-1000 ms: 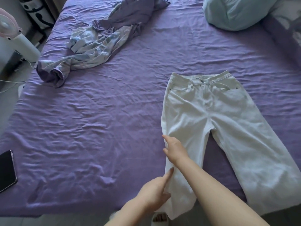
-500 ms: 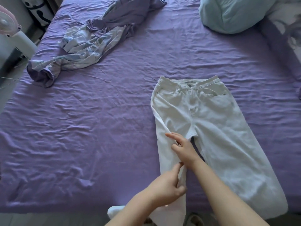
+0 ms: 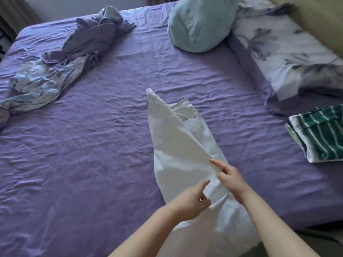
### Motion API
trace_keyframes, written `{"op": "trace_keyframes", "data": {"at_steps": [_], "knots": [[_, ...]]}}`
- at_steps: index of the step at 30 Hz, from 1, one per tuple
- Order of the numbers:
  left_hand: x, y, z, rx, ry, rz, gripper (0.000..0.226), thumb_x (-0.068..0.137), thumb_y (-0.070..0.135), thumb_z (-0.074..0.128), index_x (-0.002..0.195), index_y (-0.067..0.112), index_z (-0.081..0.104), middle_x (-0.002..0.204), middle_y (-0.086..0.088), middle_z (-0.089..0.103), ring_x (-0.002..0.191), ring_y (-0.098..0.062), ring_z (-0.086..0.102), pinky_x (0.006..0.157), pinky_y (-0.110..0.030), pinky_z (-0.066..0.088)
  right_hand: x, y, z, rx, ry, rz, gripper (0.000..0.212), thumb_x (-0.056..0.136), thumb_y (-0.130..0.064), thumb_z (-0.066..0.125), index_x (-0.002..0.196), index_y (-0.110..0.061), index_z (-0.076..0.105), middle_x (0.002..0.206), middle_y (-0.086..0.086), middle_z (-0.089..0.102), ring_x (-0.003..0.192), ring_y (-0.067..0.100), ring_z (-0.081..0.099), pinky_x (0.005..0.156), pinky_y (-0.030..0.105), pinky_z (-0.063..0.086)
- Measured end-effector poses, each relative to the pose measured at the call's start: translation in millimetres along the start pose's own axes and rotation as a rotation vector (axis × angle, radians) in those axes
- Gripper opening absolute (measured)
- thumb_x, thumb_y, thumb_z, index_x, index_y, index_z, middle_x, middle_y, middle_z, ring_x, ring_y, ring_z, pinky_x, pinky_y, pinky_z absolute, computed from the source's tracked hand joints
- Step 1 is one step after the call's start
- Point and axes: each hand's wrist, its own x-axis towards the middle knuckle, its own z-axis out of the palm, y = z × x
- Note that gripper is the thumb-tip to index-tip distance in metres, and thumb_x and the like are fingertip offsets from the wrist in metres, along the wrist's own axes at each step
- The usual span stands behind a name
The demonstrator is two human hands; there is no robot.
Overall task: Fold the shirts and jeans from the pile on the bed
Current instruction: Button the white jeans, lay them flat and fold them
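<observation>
Now the jeans (image 3: 178, 145) are folded over, one leg on top of the other, where before both legs lay spread apart on the bed (image 3: 92, 145). Both hands have moved up and closer together on the cloth.

The white jeans lie in the middle of the bed, a little to the right, with the waist at the far end and the legs coming off the near edge. One corner of the waist sticks up at the far end.

The left hand (image 3: 193, 200) pinches the top layer of the jeans, with its fingers (image 3: 205, 183) closed on a fold of cloth. The right hand (image 3: 232, 179) is just beside it, touching the jeans. Its fingers grip the same edge, and one finger points straight out to the far left.

A pile of clothes (image 3: 61, 65) lies at the far left of the bed, purple and light blue, all crumpled. A folded green striped shirt (image 3: 323, 134) sits at the right edge. A blue pillow (image 3: 198, 25) is at the far side, and a flowery pillow (image 3: 289, 52) is at the far right.
</observation>
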Motion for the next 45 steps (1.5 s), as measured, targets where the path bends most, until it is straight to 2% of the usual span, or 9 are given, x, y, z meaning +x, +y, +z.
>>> {"op": "trace_keyframes", "data": {"at_steps": [6, 9, 13, 16, 20, 28, 35, 41, 45], "knots": [[67, 8, -36, 0.329, 0.190, 0.040, 0.044, 0.095, 0.013, 0.045, 0.139, 0.016, 0.044, 0.123, -0.009, 0.057, 0.116, -0.024, 0.053, 0.098, -0.027, 0.039, 13, 65, -28, -0.388, 0.084, 0.012, 0.054, 0.080, 0.019, 0.041, 0.128, -0.002, 0.053, 0.137, 0.012, 0.047, 0.131, 0.022, 0.041, 0.101, 0.009, 0.019], [94, 3, -63, 0.467, 0.249, 0.017, 0.042, 0.095, 0.015, 0.044, 0.137, 0.020, 0.046, 0.132, -0.007, 0.050, 0.123, -0.024, 0.048, 0.100, -0.032, 0.040, 18, 80, -19, -0.517, 0.134, -0.046, 0.060, 0.072, 0.023, 0.043, 0.126, -0.001, 0.056, 0.133, 0.014, 0.052, 0.126, 0.027, 0.049, 0.103, 0.015, 0.025], [124, -1, -100, 0.694, 0.278, 0.029, 0.046, 0.094, 0.007, 0.038, 0.138, 0.021, 0.046, 0.139, -0.005, 0.045, 0.124, -0.026, 0.042, 0.100, -0.033, 0.038, 22, 98, -6, -0.631, 0.195, -0.072, 0.060, 0.045, 0.011, 0.045, 0.094, -0.008, 0.073, 0.093, 0.010, 0.072, 0.075, 0.023, 0.071, 0.061, 0.026, 0.054], [150, 2, -126, 0.849, 0.250, 0.064, 0.052, 0.093, 0.003, 0.034, 0.139, 0.023, 0.043, 0.140, -0.002, 0.044, 0.124, -0.025, 0.039, 0.099, -0.039, 0.042, 24, 99, -3, -0.727, 0.202, -0.064, 0.054, 0.055, 0.005, 0.041, 0.093, -0.016, 0.073, 0.090, 0.001, 0.071, 0.069, 0.019, 0.070, 0.056, 0.023, 0.054], [191, 13, -154, 1.061, 0.223, 0.187, 0.052, 0.094, 0.006, 0.038, 0.143, 0.024, 0.037, 0.146, 0.003, 0.036, 0.136, -0.022, 0.027, 0.098, -0.037, 0.041, 31, 82, 6, -0.750, 0.272, -0.007, 0.061, 0.043, 0.012, 0.078, 0.095, -0.020, 0.070, 0.087, -0.004, 0.067, 0.067, 0.018, 0.066, 0.053, 0.023, 0.053], [256, 18, -180, 1.273, 0.063, 0.293, 0.045, 0.094, 0.013, 0.042, 0.135, 0.031, 0.045, 0.139, 0.004, 0.044, 0.133, -0.019, 0.034, 0.106, -0.032, 0.029, 79, 44, 31, -0.689, 0.319, 0.024, 0.055, 0.091, -0.001, 0.039, 0.138, -0.029, 0.041, 0.126, -0.002, 0.049, 0.116, 0.022, 0.048, 0.086, 0.032, 0.045], [278, 25, -210, 1.548, 0.012, 0.305, 0.040, 0.088, 0.014, 0.048, 0.127, 0.022, 0.050, 0.126, 0.002, 0.050, 0.131, -0.020, 0.032, 0.115, -0.055, 0.004, 125, 20, 49, -0.654, 0.400, -0.026, 0.055, 0.091, -0.004, 0.037, 0.137, -0.033, 0.040, 0.123, -0.002, 0.049, 0.113, 0.022, 0.048, 0.085, 0.033, 0.043], [280, 43, -228, 1.575, -0.077, 0.475, 0.035, 0.093, 0.021, 0.046, 0.126, 0.033, 0.053, 0.127, 0.009, 0.049, 0.122, -0.017, 0.039, 0.107, -0.034, 0.025, 121, 15, 40, -0.628, 0.440, -0.091, 0.061, 0.077, -0.001, 0.065, 0.125, -0.036, 0.053, 0.099, -0.010, 0.059, 0.068, 0.019, 0.063, 0.049, 0.028, 0.042], [293, 77, -227, 1.516, -0.087, 0.540, 0.035, 0.094, 0.021, 0.047, 0.125, 0.035, 0.051, 0.126, 0.009, 0.048, 0.123, -0.015, 0.040, 0.105, -0.035, 0.030, 119, 16, 15, -0.634, 0.499, -0.015, 0.049, 0.093, -0.011, 0.046, 0.133, -0.038, 0.042, 0.120, -0.009, 0.052, 0.091, 0.024, 0.061, 0.071, 0.035, 0.047]]}}
